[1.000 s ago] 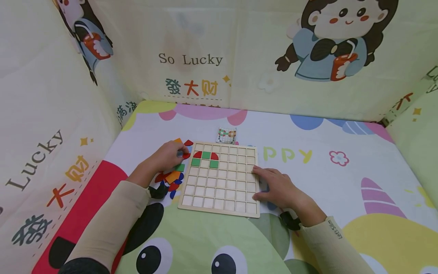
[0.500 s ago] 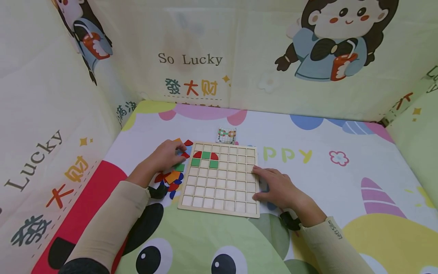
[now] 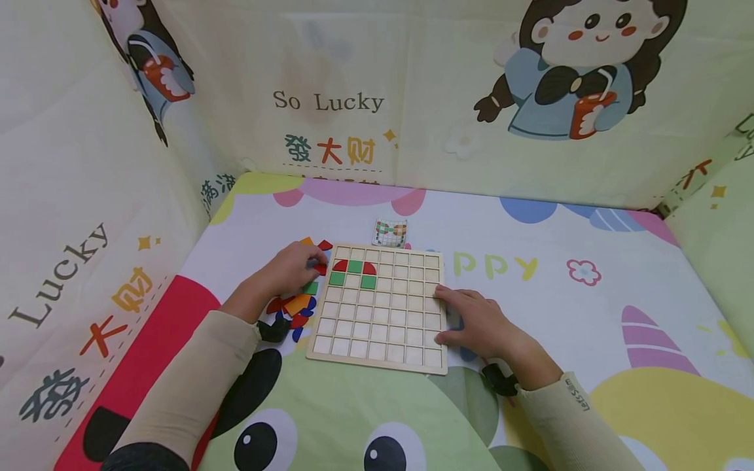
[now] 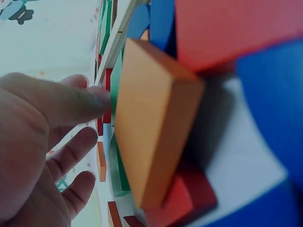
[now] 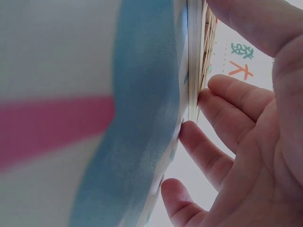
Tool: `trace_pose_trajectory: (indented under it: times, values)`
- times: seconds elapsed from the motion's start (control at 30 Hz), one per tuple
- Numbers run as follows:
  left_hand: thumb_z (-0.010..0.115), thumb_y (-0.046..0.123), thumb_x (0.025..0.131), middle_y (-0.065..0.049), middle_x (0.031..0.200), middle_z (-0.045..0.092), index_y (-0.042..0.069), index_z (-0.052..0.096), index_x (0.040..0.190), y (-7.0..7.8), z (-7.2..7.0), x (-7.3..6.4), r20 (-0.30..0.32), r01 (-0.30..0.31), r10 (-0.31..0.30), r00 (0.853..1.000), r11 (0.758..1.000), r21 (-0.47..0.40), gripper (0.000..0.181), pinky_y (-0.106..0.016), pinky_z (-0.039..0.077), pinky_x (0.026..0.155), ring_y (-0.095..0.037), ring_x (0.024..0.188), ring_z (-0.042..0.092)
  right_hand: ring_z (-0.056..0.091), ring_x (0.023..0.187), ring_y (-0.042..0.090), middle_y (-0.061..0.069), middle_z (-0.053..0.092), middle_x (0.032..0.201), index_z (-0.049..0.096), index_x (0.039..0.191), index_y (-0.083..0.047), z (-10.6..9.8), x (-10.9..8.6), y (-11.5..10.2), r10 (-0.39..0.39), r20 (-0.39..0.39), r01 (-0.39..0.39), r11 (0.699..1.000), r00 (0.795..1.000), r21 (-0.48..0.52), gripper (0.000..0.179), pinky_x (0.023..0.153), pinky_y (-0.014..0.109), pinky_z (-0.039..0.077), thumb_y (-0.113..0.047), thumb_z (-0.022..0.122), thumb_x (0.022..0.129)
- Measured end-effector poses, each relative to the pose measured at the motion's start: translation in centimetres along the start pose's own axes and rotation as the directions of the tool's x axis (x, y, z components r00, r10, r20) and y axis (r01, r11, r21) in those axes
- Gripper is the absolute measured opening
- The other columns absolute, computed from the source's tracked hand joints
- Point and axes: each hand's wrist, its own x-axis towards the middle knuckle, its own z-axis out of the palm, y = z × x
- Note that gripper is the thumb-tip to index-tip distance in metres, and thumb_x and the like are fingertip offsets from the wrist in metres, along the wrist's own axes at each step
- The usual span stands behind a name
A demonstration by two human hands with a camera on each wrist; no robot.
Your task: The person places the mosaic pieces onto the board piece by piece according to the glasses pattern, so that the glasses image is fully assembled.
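In the head view, my left hand [image 3: 285,269] is over a pile of flat coloured pieces left of the wooden grid board [image 3: 377,355]. Its fingertips are at a red piece [image 3: 321,269]; whether they pinch it is unclear. The left wrist view shows the thumb [image 4: 80,101] beside red pieces, with an orange block [image 4: 151,118] close to the camera. My right hand [image 3: 480,324] rests its fingertips at the board's right edge, fingers loosely extended. Red quarter-round pieces and green squares [image 3: 355,267] sit in cells at the board's upper left.
A small pattern card [image 3: 389,233] lies just behind the board. Loose orange [image 3: 298,304], red, blue and green pieces are heaped along the board's left side. A printed cloth covers the table, and cloth walls [image 3: 436,157] stand at the back and sides.
The left fingers shift slightly within the pile, and the red piece by their tips turns a little. The right hand and the board stay still.
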Motion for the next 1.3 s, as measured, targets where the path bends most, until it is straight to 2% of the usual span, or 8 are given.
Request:
trace_pose_trajectory:
  times: [0.17,0.5,0.8,1.07,1.3]
  values:
    - [0.072,0.013,0.093,-0.014,0.123,0.059,0.009,0.065,0.123,0.1,0.0,-0.1,-0.013,-0.008,0.007,1.0,1.0,-0.004,0.031,-0.047,0.048,0.098,-0.031,0.114,0.049,0.042,0.134,0.041,0.013,0.046,0.151,0.047,0.147,-0.006,0.0,0.0,0.0,0.0,0.001,0.0,1.0,1.0,0.002,0.076,0.093,0.067,0.036,-0.034,0.08,0.085]
    - [0.071,0.012,0.094,-0.013,0.121,0.06,0.01,0.065,0.12,0.5,-0.2,-0.2,0.007,0.011,-0.011,1.0,1.0,-0.023,0.027,-0.045,0.049,0.097,-0.031,0.111,0.05,0.042,0.134,0.041,0.012,0.046,0.151,0.046,0.148,-0.006,0.0,0.1,0.1,0.002,0.003,-0.002,1.0,1.0,0.0,0.077,0.093,0.066,0.036,-0.034,0.08,0.085]
    - [0.069,0.009,0.092,-0.013,0.124,0.06,0.01,0.066,0.12,-0.1,0.0,-0.3,0.007,0.007,-0.007,1.0,0.999,-0.045,0.028,-0.044,0.05,0.095,-0.03,0.111,0.05,0.042,0.134,0.041,0.012,0.046,0.151,0.047,0.148,-0.007,0.0,0.1,0.0,0.009,0.003,-0.009,1.0,1.0,0.001,0.077,0.094,0.067,0.035,-0.034,0.08,0.084]
    - [0.074,0.018,0.091,-0.013,0.116,0.059,0.008,0.064,0.122,-0.5,0.2,-0.5,-0.03,0.032,-0.034,0.999,0.998,-0.045,0.034,-0.041,0.052,0.089,-0.029,0.108,0.05,0.042,0.134,0.042,0.013,0.046,0.151,0.047,0.148,-0.006,0.0,0.0,0.0,0.012,0.004,-0.012,1.0,1.0,-0.002,0.077,0.094,0.067,0.035,-0.033,0.08,0.084]
    - [0.071,0.016,0.093,-0.014,0.116,0.059,0.008,0.062,0.122,-0.1,0.3,-0.5,-0.022,0.064,-0.065,0.998,0.996,-0.06,0.032,-0.041,0.052,0.09,-0.03,0.108,0.051,0.043,0.133,0.042,0.014,0.047,0.15,0.047,0.147,-0.005,0.0,0.0,0.0,0.001,-0.005,-0.001,1.0,1.0,-0.003,0.076,0.092,0.067,0.036,-0.033,0.08,0.084]
